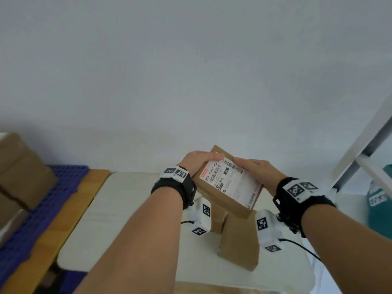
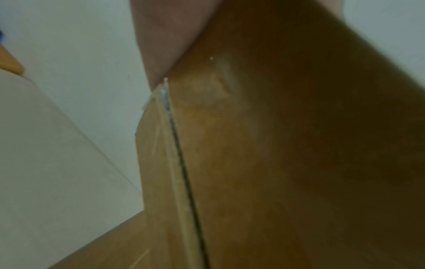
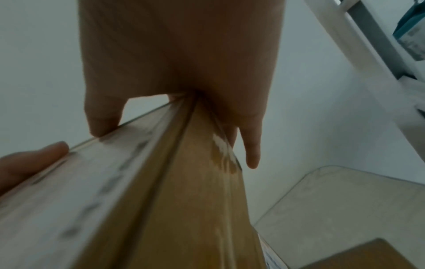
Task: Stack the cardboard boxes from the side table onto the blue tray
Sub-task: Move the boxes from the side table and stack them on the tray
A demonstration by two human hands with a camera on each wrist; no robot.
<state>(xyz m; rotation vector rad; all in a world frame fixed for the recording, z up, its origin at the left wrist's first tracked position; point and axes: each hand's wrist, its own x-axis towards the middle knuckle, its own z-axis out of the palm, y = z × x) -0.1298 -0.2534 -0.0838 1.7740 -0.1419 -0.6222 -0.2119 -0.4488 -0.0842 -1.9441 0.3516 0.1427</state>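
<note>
Both hands hold a flat cardboard box (image 1: 230, 187) with a white shipping label, tilted and lifted above the white side table (image 1: 127, 209). My left hand (image 1: 201, 160) grips its left far edge, and my right hand (image 1: 254, 167) grips its right far edge. In the right wrist view the thumb (image 3: 101, 118) lies on the label side of the box (image 3: 184, 200) and fingers (image 3: 251, 149) wrap beneath. The left wrist view shows only the box (image 2: 276, 145) close up. Two more cardboard boxes (image 1: 239, 245) stand on the table under it. At the left, the blue tray (image 1: 53, 198) carries stacked boxes (image 1: 21, 175).
A wooden board (image 1: 70, 215) lies between the tray and the side table. A white shelf frame (image 1: 364, 149) and a teal bag (image 1: 379, 204) stand at the right. A plain wall runs behind everything.
</note>
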